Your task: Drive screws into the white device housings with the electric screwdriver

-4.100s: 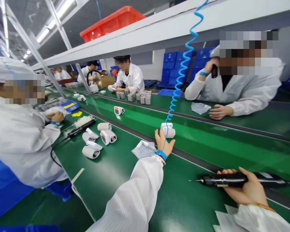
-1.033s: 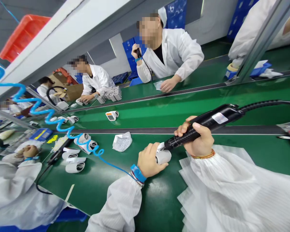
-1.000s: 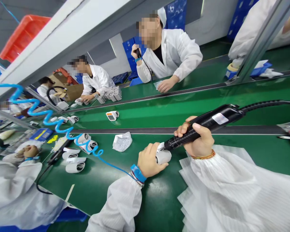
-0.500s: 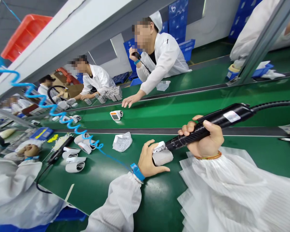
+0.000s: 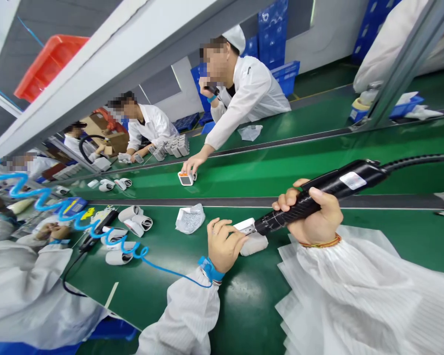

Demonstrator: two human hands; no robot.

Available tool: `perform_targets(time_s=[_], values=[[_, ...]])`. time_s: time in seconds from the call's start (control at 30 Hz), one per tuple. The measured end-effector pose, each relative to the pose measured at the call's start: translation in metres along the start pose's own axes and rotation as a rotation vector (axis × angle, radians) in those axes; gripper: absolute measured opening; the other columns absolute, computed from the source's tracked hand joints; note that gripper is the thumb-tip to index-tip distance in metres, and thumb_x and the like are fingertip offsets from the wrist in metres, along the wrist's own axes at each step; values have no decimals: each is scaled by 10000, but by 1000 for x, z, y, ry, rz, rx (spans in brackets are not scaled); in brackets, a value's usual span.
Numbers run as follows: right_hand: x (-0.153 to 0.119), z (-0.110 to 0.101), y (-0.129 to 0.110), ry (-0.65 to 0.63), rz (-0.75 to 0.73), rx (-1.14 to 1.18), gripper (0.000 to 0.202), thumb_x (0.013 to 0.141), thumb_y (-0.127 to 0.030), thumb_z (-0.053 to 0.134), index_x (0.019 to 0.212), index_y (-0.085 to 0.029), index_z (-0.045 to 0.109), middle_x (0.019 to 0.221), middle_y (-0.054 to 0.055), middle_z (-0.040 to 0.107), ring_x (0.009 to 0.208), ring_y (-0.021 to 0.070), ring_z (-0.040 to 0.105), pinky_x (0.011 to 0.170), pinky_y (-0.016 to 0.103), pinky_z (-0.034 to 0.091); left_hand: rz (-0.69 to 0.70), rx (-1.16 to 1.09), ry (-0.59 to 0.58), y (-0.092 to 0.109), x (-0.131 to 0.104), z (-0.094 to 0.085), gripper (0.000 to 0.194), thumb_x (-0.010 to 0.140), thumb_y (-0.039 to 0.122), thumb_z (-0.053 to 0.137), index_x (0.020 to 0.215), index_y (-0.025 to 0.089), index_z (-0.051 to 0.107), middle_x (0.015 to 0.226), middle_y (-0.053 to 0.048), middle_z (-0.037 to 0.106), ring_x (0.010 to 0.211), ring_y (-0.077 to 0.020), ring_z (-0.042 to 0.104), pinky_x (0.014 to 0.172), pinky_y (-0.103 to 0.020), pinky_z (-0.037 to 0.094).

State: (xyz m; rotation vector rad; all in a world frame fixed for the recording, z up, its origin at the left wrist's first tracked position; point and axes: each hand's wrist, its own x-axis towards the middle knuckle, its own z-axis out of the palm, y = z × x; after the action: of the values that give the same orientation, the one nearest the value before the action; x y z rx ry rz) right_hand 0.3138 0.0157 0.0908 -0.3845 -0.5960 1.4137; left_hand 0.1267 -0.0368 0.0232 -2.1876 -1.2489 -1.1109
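Note:
My right hand (image 5: 320,219) is wrapped round a black electric screwdriver (image 5: 331,190) with a cord running off to the right. Its tip meets the white back of a wrist blood pressure monitor (image 5: 254,245), which lies on the green bench with its grey-white cuff toward me. My left hand (image 5: 224,246), with a blue wrist strap, grips the left end of this monitor, fingers and thumb drawn together and covering part of it. Just beyond my left hand sits an open plastic bag of small screws (image 5: 190,219).
More cuffed monitors (image 5: 135,221) lie left beside another black screwdriver (image 5: 96,231). A coiled blue cord (image 5: 89,224) hangs across the left. Beyond a dark rail runs a green conveyor (image 5: 281,165). Across it, a co-worker's hand (image 5: 193,162) touches an orange-and-white monitor (image 5: 187,178).
My left thumb has closed in from a spread position, and the fingers have bent over the monitor. The screwdriver stays nearly still. Across the belt, the co-worker's hand has reached the orange-and-white monitor.

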Motion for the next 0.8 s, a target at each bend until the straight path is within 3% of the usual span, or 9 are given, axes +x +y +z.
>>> perform_targets(time_s=[0.43, 0.8], values=[[6, -4, 0, 163, 97, 87, 218, 558, -388, 566, 682, -211, 542, 491, -23, 448, 473, 110, 426, 497, 288, 438, -118, -159, 2, 0, -4, 3, 139, 828, 295, 602, 745, 207, 670, 742, -12, 622, 908, -193, 572, 891, -428, 396], [1, 1, 0, 96, 40, 18, 208, 565, -382, 548, 691, -216, 558, 474, -17, 453, 455, 124, 428, 496, 314, 415, -271, -270, 24, 3, -9, 11, 137, 763, 304, 677, 673, 200, 669, 832, -35, 604, 1003, -226, 512, 863, -422, 433]])
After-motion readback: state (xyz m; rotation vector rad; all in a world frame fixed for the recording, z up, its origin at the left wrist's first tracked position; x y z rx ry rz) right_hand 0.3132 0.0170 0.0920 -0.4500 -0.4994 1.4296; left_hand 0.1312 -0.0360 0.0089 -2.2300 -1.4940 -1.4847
